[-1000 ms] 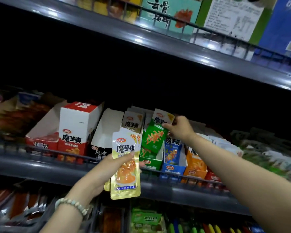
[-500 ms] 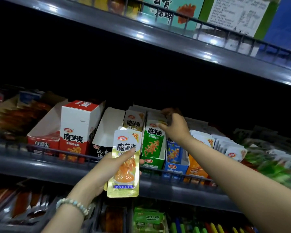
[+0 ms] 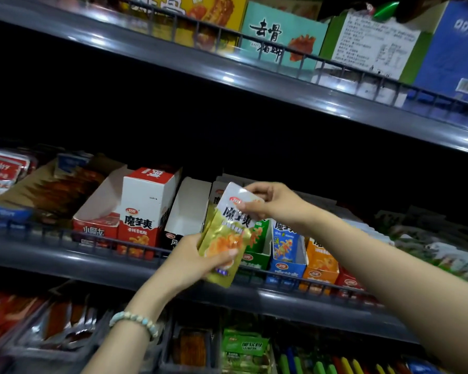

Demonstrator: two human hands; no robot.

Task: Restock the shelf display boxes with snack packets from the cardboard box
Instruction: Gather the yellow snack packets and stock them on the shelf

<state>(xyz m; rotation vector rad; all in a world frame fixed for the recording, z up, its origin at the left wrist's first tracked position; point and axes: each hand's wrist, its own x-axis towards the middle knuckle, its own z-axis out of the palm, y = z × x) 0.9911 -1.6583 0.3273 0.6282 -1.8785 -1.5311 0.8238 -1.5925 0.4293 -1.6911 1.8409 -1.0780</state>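
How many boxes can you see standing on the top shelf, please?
4, left to right: yellow box, teal box, green box with white label, blue box. Others may lie out of frame.

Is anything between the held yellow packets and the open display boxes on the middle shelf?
Nothing visible does. The left hand and right hand hold the yellow packets just in front of the display boxes; only the low wire rail crosses their fronts, below the open tops.
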